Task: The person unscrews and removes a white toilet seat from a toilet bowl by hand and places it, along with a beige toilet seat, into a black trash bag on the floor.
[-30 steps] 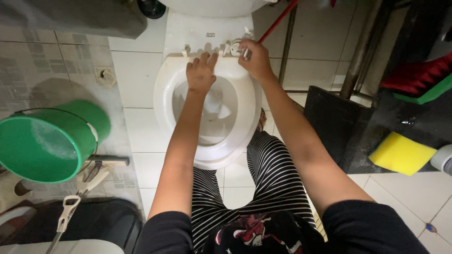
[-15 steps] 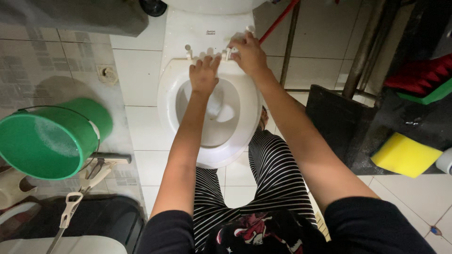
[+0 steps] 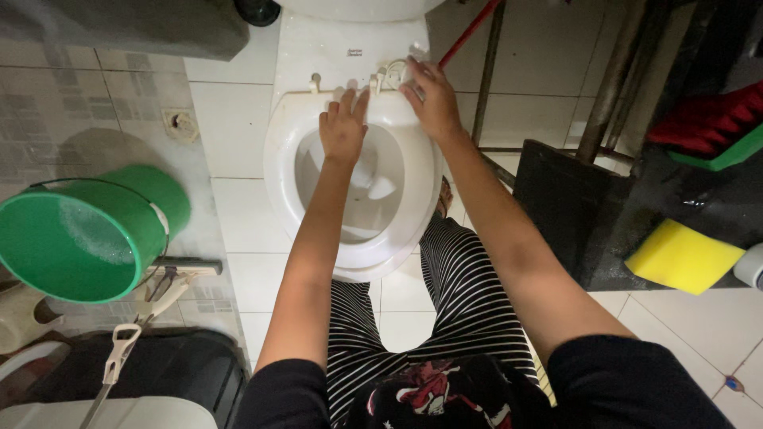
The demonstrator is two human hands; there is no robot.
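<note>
Hands work a toilet seat (image 3: 354, 179): left hand (image 3: 343, 127) pressed flat, fingers apart; right hand (image 3: 433, 95) pinching the far hinge fitting (image 3: 395, 73). Wet porcelain could let that small fitting slip into the bowl.

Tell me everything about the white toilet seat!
The toilet seat is a white, glossy oval ring, plastic by its look, lying flat on the bowl. At its back edge sit small white hinge fittings. The left hand rests flat on the rear of the ring; the right hand touches the right hinge.

one toilet seat (image 3: 282, 171), one green bucket (image 3: 79, 238), one yellow sponge (image 3: 682, 256), two hands (image 3: 343, 127).
</note>
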